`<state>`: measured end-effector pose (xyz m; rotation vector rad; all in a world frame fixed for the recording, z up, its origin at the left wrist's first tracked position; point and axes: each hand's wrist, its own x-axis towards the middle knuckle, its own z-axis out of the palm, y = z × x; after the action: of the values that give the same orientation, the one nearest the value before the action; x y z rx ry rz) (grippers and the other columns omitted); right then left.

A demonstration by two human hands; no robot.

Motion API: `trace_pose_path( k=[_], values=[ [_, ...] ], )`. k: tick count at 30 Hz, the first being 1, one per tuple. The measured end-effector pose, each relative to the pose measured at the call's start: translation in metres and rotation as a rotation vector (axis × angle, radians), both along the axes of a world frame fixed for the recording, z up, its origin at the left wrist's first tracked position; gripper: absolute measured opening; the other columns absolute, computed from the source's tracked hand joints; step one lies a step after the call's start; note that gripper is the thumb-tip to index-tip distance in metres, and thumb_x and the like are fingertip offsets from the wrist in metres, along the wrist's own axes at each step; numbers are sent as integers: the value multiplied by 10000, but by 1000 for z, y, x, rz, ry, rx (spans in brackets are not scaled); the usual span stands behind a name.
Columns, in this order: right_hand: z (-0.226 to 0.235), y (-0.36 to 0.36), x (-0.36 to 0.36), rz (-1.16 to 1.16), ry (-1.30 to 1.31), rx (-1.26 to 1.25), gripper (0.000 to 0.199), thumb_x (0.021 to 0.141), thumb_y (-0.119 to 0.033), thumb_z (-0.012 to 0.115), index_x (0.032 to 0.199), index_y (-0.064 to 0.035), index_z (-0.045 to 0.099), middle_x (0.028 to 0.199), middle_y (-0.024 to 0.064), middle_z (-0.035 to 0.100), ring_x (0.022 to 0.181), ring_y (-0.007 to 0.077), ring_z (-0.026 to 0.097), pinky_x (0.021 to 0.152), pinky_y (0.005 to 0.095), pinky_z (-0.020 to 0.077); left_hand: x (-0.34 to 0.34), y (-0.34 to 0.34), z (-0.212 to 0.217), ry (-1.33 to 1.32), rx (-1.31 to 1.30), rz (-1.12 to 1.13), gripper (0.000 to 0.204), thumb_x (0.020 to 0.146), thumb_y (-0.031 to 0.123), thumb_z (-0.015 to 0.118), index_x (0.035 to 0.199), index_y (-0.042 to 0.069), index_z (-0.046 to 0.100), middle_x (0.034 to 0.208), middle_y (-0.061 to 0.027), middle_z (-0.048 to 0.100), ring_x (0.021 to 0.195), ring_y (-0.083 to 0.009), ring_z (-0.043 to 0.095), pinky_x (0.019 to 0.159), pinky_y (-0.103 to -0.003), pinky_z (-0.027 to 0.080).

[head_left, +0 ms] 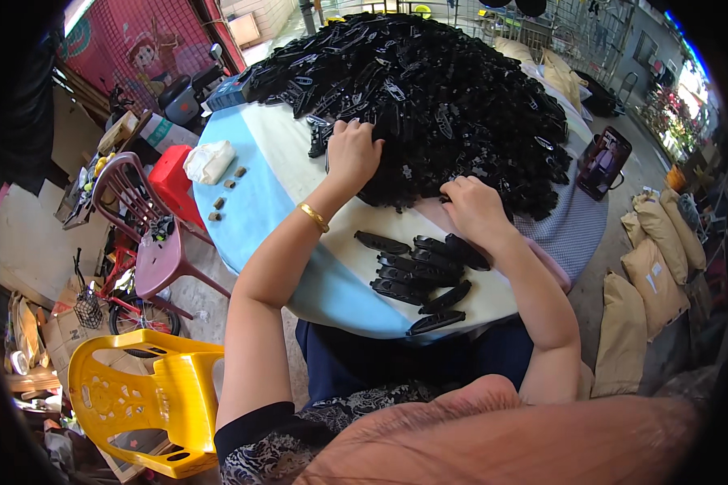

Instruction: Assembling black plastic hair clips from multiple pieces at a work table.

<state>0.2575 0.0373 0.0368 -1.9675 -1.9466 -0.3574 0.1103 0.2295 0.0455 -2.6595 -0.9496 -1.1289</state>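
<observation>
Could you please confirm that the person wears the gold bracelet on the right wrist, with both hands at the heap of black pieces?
Not quite: the head view shows the gold bracelet on the left wrist, not the right. The rest holds: the left hand and the right hand are both at the heap of black pieces.

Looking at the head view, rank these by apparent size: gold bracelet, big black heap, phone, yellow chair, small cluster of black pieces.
1. Big black heap
2. Yellow chair
3. Small cluster of black pieces
4. Phone
5. Gold bracelet
</observation>
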Motion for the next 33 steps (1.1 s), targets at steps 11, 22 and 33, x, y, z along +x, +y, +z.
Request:
trace_pose_path(
  k=[11,22,33],
  values=[
    [11,3,-3,142,253,302,110,698,-42,648,805,-29,626,896,75,604,785,243,600,666,336,499,-18,-22,22,-747,-1421,-657,227,860,141,629,1020,-15,589,880,-48,599,741,-131,625,663,-243,527],
    [16,8,-6,178,789,354,143,784,-41,654,921,-31,616,833,95,654,706,163,638,604,254,501,-14,-64,9,-314,-1634,-893,395,826,42,644,1175,51,459,963,-102,609,848,-199,648,786,-308,549],
    [23,-2,-16,129,708,383,166,710,-68,761,776,-28,615,726,68,638,604,120,596,546,233,481,-8,-66,-7,-457,-1652,-914,189,811,-1,649,991,8,589,905,-65,642,820,-152,632,794,-289,532]
  ],
)
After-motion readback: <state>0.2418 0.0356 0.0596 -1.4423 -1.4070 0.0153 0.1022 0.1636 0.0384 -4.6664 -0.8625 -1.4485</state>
